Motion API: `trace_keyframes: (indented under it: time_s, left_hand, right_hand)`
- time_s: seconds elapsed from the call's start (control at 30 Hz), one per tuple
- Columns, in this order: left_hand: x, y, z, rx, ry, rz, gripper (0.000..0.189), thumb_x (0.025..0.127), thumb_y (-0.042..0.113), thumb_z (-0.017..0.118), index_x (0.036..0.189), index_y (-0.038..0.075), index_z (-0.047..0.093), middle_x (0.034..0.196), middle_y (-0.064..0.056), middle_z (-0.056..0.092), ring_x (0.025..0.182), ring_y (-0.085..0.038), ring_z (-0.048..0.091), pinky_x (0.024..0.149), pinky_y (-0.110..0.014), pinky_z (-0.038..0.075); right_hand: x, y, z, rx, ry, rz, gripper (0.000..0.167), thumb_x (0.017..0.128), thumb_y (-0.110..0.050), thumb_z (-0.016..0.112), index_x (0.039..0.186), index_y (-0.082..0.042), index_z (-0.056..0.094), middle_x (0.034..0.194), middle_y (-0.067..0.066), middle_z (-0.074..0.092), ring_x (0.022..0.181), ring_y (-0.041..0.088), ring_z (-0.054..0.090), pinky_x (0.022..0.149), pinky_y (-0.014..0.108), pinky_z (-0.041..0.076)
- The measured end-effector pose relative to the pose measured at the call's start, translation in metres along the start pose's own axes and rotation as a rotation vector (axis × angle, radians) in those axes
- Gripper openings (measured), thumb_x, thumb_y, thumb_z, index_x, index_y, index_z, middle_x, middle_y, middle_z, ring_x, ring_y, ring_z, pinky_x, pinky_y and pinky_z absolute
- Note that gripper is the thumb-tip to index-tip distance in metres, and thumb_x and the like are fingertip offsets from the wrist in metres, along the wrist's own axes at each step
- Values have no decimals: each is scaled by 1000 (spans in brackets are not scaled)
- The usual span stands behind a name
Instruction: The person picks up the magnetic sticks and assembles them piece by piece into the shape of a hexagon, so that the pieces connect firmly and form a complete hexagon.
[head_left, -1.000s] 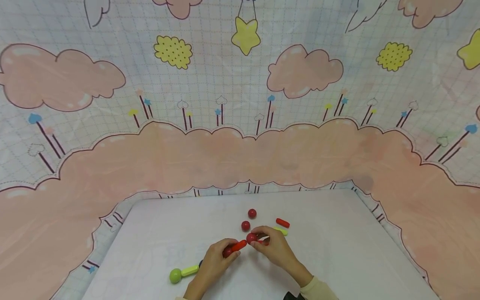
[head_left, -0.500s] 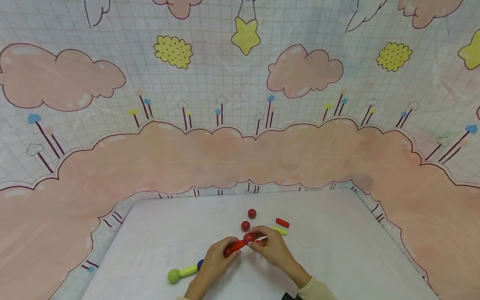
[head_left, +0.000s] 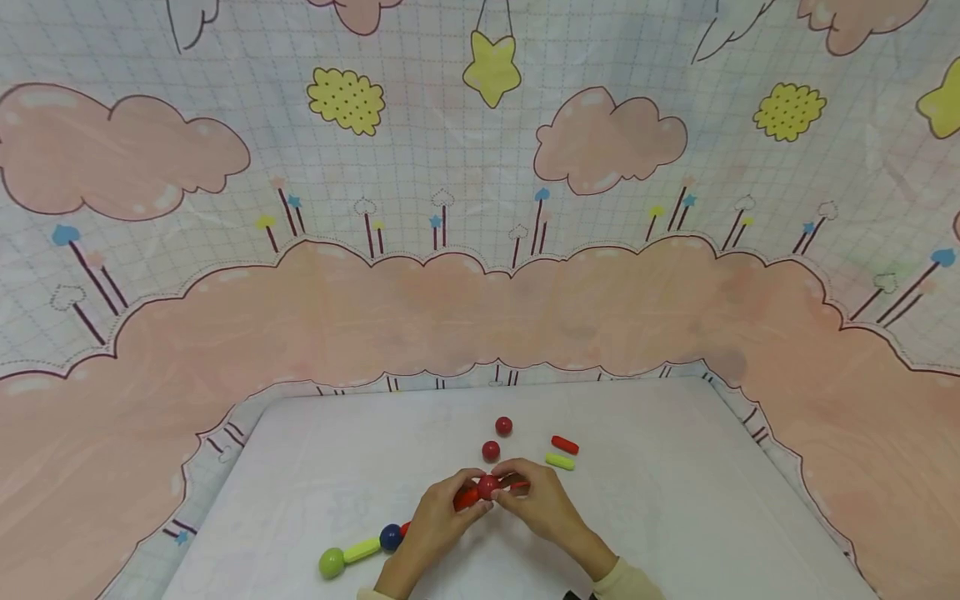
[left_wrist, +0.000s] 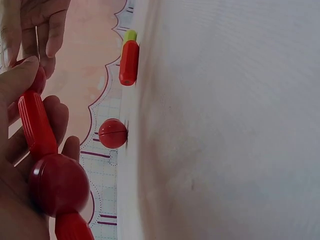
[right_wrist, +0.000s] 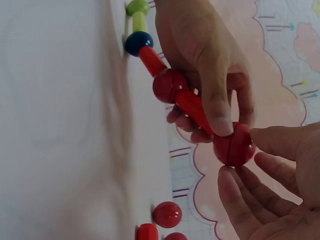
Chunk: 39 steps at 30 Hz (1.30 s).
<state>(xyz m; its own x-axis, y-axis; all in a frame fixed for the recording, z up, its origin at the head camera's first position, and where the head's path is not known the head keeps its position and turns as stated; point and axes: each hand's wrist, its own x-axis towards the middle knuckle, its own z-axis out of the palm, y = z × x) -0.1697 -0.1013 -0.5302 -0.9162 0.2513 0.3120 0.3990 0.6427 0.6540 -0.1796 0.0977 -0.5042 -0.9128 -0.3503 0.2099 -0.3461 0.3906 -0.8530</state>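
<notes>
A chain of toy balls and rods runs from a green ball [head_left: 332, 562] through a yellow-green rod [head_left: 363, 550] and a blue ball [head_left: 392, 537]. It continues through red rods and a red ball [right_wrist: 170, 86] to a red end ball [right_wrist: 234, 145]. My left hand [head_left: 442, 512] curls around the last red rod [right_wrist: 194, 107], its thumb at the end ball. From the other side, my right hand [head_left: 543, 500] pinches that end ball between thumb and fingers. A bit of red [head_left: 519, 485] shows among the right fingers in the head view, mostly hidden.
Two loose red balls, a farther one [head_left: 504, 427] and a nearer one [head_left: 491, 451], lie beyond the hands on the white table [head_left: 675, 467]. Right of them are a loose red rod [head_left: 565, 445] and a yellow-green rod [head_left: 560, 462]. A cartoon-printed cloth [head_left: 480, 317] surrounds the table.
The right hand and its red ball have moved left, up against the left hand's rod. The chain has shifted left and toward me, bringing the blue ball into view.
</notes>
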Motion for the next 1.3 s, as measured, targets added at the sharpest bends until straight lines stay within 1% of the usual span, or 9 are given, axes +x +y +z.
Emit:
trace_keyframes:
  time_s: [0.13, 0.23, 0.4, 0.6, 0.77, 0.97, 1.1, 1.17, 1.3]
  left_hand:
    - [0, -1, -1, 10, -12, -4, 42, 85, 37, 75, 122, 20, 63, 97, 7, 71, 88, -8, 61, 85, -31, 55]
    - [-1, -1, -1, 14, -32, -25, 43, 86, 37, 75, 123, 19, 63, 97, 7, 70, 89, -8, 60, 85, -32, 55]
    - [0, -2, -3, 0, -64, -65, 46, 86, 38, 74, 126, 19, 62, 101, 6, 70, 94, -11, 61, 88, -37, 56]
    - [-1, -4, -4, -7, -79, -75, 48, 86, 39, 74, 126, 19, 61, 103, 5, 70, 95, -12, 61, 88, -38, 56]
    - [-1, -6, -4, -13, -81, -75, 47, 86, 40, 74, 127, 19, 61, 104, 5, 70, 96, -12, 61, 89, -37, 55]
    - [-2, -6, -4, -20, -89, -80, 48, 87, 41, 73, 127, 18, 61, 105, 5, 70, 96, -12, 61, 89, -38, 55]
    - [-2, -4, -4, -23, -91, -93, 47, 87, 40, 73, 127, 18, 61, 106, 4, 71, 97, -14, 62, 90, -40, 55]
    - [-2, -4, -5, -25, -91, -99, 47, 87, 39, 73, 127, 18, 61, 107, 3, 71, 98, -14, 62, 90, -40, 55]
    - [-3, -4, -4, -30, -96, -103, 48, 87, 40, 73, 127, 18, 61, 107, 2, 71, 99, -15, 62, 91, -41, 55]
  right_hand:
    - [0, 0, -6, -25, 34, -10, 26, 87, -15, 74, 112, -8, 67, 109, 10, 70, 96, 19, 68, 82, 24, 56]
    - [0, 2, -11, -35, 64, -16, 26, 87, -14, 74, 111, -5, 67, 108, 14, 70, 96, 22, 68, 81, 21, 55]
    - [1, 11, -17, -59, 99, 12, 26, 86, -14, 75, 110, -6, 68, 106, 14, 71, 94, 21, 68, 79, 21, 55]
    - [3, 24, -19, -101, 117, 64, 24, 85, -10, 76, 108, -8, 68, 104, 13, 71, 94, 23, 68, 77, 22, 55]
    - [3, 36, -18, -154, 111, 95, 25, 84, -11, 77, 107, -7, 69, 104, 11, 72, 92, 20, 66, 76, 25, 56]
    - [5, 48, -17, -212, 76, 154, 26, 82, -11, 79, 106, -7, 70, 103, 7, 71, 91, 18, 64, 79, 31, 55]
    - [7, 55, -17, -218, 65, 173, 26, 81, -10, 78, 105, -9, 70, 103, 4, 71, 94, 17, 63, 80, 31, 55]
    - [8, 57, -18, -218, 59, 179, 26, 81, -10, 79, 105, -10, 70, 102, 3, 71, 92, 16, 62, 79, 30, 54]
    - [9, 59, -17, -217, 39, 225, 26, 80, -8, 79, 105, -10, 71, 102, 2, 70, 93, 18, 60, 84, 37, 54]
